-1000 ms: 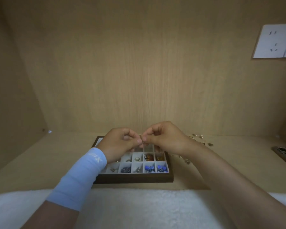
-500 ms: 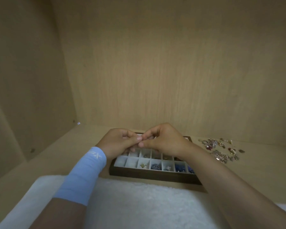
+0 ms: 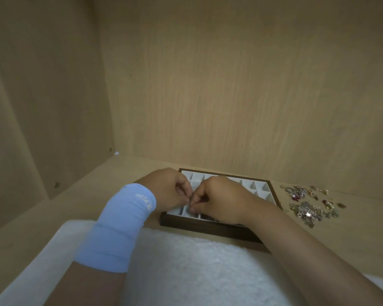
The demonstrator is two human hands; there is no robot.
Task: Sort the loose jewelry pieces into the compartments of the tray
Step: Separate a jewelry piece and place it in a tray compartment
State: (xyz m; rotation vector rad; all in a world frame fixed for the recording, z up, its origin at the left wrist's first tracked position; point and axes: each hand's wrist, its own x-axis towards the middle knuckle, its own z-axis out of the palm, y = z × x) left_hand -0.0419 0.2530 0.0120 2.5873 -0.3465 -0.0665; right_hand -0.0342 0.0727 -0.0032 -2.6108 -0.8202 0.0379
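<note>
Left hand [image 3: 170, 191] and right hand [image 3: 219, 198] meet above the near-left compartments of the tray [image 3: 186, 223], curled fingertips pinching one small piece [image 3: 189, 204] (too small to identify), likely to free it over its slot; the loose jewelry pile [image 3: 307, 206] lies just right of the tray.

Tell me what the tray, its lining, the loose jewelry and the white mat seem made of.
Tray frame: dark brown, matte, probably wood.
Lining: pale grey, dull, soft-looking, perhaps velvet or felt.
Loose jewelry: glinting silvery and gold-toned metal, some red stones or glass.
White mat: fuzzy pile, likely fleece or plush.
Piece pinched between left hand and right hand: too small to judge.
</note>
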